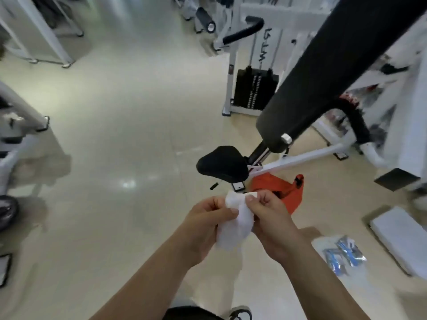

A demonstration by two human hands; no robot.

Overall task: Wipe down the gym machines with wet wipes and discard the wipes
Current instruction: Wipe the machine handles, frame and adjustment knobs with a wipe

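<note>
On my feed, one white wet wipe (235,222) hangs between two hands: the left hand (208,218) and right hand (270,218) each pinch its top edge, in front of the single black seat (223,163). Vertical lettering on the white weight-stack cover (265,47) is too blurred to read. One orange bag (277,188) lies behind the hands. I can't count the blue packets (344,252).

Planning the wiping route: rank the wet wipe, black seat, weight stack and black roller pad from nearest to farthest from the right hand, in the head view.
1. wet wipe, pinched in the right hand.
2. black seat, just ahead, slightly left.
3. weight stack, farther ahead, beyond the seat.
4. black roller pad, far back, top of view.
</note>
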